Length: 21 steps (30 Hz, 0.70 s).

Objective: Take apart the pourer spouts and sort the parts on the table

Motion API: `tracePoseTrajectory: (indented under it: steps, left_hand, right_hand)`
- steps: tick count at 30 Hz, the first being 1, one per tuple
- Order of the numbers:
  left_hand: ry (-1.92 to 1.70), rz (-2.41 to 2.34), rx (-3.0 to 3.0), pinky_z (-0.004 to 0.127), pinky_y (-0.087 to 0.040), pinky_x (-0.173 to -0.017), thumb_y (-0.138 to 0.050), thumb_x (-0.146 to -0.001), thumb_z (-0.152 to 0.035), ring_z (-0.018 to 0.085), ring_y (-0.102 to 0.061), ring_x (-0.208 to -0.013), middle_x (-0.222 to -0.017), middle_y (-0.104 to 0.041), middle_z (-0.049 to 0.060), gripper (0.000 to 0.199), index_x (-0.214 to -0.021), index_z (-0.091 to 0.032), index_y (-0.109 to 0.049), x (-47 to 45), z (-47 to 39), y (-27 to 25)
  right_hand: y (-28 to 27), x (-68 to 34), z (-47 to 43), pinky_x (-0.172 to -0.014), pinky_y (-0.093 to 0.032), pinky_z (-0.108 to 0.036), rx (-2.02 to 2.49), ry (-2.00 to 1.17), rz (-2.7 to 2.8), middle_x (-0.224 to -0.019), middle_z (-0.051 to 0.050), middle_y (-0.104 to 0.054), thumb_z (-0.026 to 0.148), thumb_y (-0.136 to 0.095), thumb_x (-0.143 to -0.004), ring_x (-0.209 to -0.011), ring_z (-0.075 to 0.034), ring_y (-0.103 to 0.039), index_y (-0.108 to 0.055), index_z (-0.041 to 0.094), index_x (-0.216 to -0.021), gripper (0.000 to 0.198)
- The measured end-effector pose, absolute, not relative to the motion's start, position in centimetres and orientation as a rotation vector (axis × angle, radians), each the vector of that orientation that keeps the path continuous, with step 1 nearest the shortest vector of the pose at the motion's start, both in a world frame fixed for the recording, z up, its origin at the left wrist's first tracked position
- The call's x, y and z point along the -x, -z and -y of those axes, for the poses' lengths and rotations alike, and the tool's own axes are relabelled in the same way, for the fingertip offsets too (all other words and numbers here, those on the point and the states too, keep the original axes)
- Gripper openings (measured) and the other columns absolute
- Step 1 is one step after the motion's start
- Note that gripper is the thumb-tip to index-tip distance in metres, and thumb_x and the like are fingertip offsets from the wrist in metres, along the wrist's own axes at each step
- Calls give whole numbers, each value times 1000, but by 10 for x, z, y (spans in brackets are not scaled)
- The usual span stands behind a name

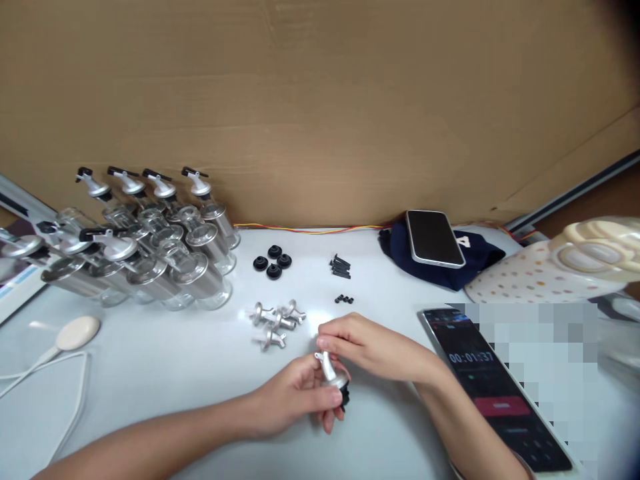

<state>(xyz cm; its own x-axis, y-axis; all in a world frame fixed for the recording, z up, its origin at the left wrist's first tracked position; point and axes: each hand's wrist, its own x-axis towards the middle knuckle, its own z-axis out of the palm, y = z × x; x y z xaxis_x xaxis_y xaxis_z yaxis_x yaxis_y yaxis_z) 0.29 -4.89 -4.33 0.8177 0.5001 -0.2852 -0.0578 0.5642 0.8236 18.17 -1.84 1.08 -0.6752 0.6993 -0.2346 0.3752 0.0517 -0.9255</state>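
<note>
My left hand (pixel 295 399) is closed around a silver pourer spout (pixel 330 373) with a black ribbed stopper at its lower end. The spout is tilted, its tip pointing up and left. My right hand (pixel 357 343) is at the spout's upper end, thumb and fingers pinched together; what they hold, if anything, is hidden. Beyond my hands lie several loose silver spouts (pixel 281 323) in a group. Farther back are several black ribbed stoppers (pixel 274 269), a small pile of black levers (pixel 341 268) and several tiny black pieces (pixel 344 299).
Glass bottles (pixel 203 273) crowd the left, some topped with pourers (pixel 163 187). A white corded device (pixel 77 333) lies front left. On the right are a phone showing a timer (pixel 480 373), another phone (pixel 435 238) on a navy cap (pixel 480 257), and a spotted container (pixel 530 277). Cardboard (pixel 320 113) stands behind.
</note>
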Motion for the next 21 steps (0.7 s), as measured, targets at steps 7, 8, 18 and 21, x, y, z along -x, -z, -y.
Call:
tracePoseTrajectory:
  steps: [7,8,18,21]
  left_hand:
    - [-314,-556,-1065,26,-41,-70,-73,-71,-38,10,-50,-71,-85,-51,0,45,-104,-17,-50,-1,53,33]
    - [-306,-558,-1074,27,-41,-72,-73,-72,-36,10,-50,-72,-86,-50,1,44,-106,-18,-51,-1,54,31]
    - [-308,-554,-942,28,-42,-70,-72,-73,-43,9,-51,-68,-82,-47,-1,48,-107,-17,-49,-3,50,27]
    - [-307,-554,-942,28,-42,-71,-72,-73,-42,9,-51,-68,-81,-47,-2,48,-106,-17,-49,-3,50,28]
  right_hand:
    - [-16,-197,16,-49,-30,-24,1309,-1387,1920,-50,5,-39,43,-43,-90,-48,-9,-35,-44,19,-52,45]
    - [-17,-202,14,-53,-34,-25,1324,-1283,1840,-56,3,-45,44,-45,-88,-53,-11,-41,-49,19,-56,41]
    - [2,-230,2,-59,-42,-28,1704,-743,1774,-66,-2,-62,30,-48,-86,-59,-16,-55,-56,20,-80,14]
    - [7,-231,3,-57,-40,-27,1808,-748,1914,-60,1,-59,25,-44,-86,-55,-15,-52,-54,21,-77,13]
